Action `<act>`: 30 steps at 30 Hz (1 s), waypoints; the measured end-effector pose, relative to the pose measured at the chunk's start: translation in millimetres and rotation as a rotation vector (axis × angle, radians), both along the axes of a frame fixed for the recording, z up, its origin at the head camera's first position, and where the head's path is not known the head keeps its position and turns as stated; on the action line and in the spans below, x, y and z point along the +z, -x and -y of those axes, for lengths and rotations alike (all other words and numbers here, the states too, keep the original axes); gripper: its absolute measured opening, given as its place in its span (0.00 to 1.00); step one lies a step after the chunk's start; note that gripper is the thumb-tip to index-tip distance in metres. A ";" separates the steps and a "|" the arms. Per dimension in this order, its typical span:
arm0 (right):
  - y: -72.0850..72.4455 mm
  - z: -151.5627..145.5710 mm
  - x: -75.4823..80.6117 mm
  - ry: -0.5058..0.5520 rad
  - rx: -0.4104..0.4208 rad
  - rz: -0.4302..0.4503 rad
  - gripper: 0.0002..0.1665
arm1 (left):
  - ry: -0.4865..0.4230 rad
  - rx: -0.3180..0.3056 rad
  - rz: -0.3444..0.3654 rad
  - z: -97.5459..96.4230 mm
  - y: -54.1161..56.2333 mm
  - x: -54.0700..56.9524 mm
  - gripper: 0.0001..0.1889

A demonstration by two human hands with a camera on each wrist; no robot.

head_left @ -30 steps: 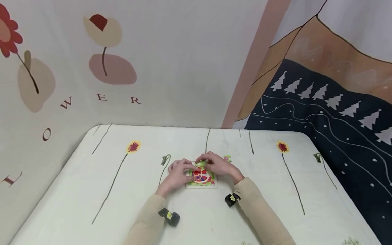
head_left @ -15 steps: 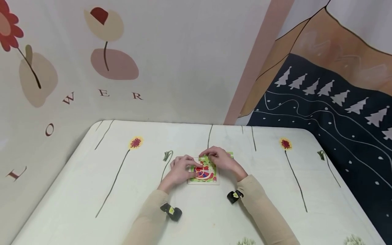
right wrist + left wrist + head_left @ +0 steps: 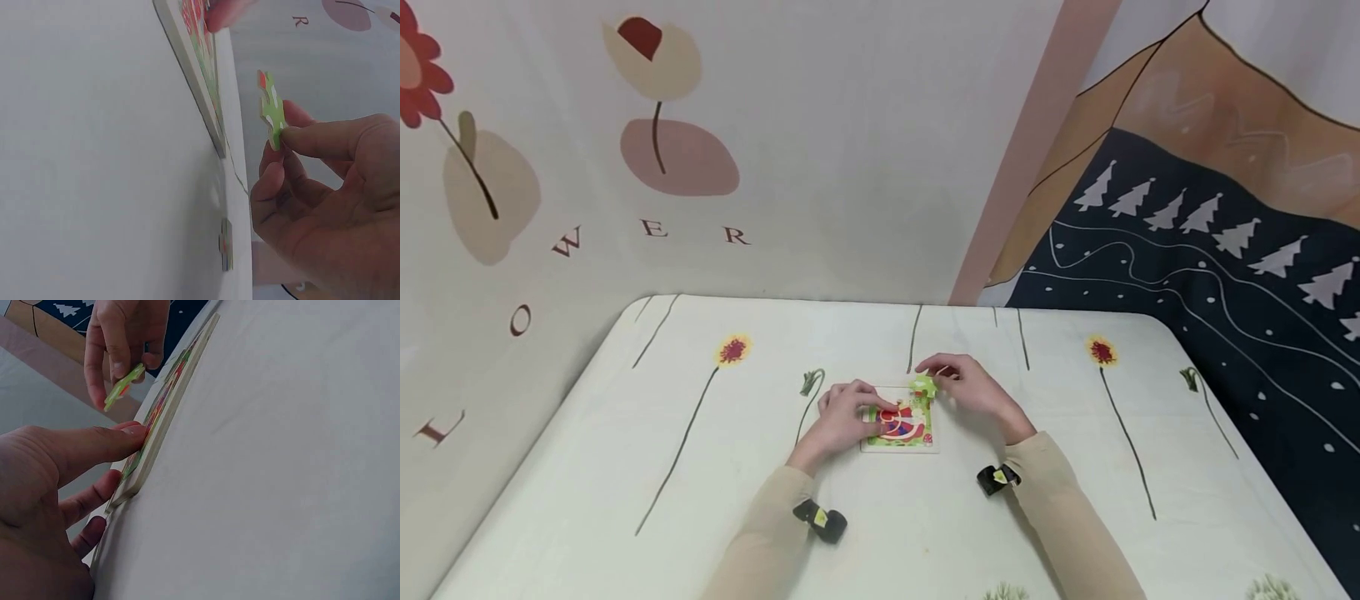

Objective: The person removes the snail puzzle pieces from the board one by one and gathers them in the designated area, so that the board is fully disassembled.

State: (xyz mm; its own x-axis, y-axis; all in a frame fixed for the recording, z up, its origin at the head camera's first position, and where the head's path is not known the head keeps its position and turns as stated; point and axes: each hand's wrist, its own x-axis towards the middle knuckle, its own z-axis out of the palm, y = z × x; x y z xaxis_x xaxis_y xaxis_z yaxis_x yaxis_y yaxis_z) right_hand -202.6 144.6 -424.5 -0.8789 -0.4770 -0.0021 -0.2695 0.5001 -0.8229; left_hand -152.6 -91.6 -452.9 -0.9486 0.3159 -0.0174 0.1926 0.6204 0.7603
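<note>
A square jigsaw puzzle board (image 3: 900,449) with a pale rim and a colourful red, blue and green picture lies flat on the table. My left hand (image 3: 844,419) rests at its left side, thumb and forefinger pressing on the picture; the other fingers sit by the board's edge. Thumb and fingers of my right hand (image 3: 972,388) pinch a green puzzle piece (image 3: 271,112) with a red corner and white marks. That piece is raised above the board's far right corner. A bare strip of the board's base shows along its far side.
Another loose puzzle piece (image 3: 225,244) lies on the table beyond the board's right side; my right hand hides it in the head view. The white tablecloth (image 3: 700,483) has printed flowers. A pale curtain-like wall (image 3: 850,167) rises behind the table.
My right hand has lifted the green piece from the board's far left part and moved right with it, uncovering bare base. My left hand stays on the board.
</note>
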 end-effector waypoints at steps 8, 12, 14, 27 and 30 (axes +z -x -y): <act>2.0 -22.7 3.3 0.018 -0.026 -0.026 0.16 | -0.026 0.003 0.009 -0.1 -0.8 -0.5 0.14; 1.9 -31.8 4.9 0.018 -0.047 -0.021 0.15 | -0.033 0.002 0.007 0.2 -1.2 -0.8 0.14; 2.3 -36.3 4.5 0.014 -0.058 -0.019 0.15 | -0.035 -0.002 0.002 0.5 -1.1 -1.4 0.14; 3.9 -63.5 0.2 -0.040 -0.089 -0.070 0.14 | -0.028 -0.011 -0.014 1.3 -0.7 -3.7 0.15; 4.4 -68.7 0.3 -0.070 -0.110 -0.075 0.14 | -0.030 -0.009 -0.013 1.7 -0.9 -3.1 0.15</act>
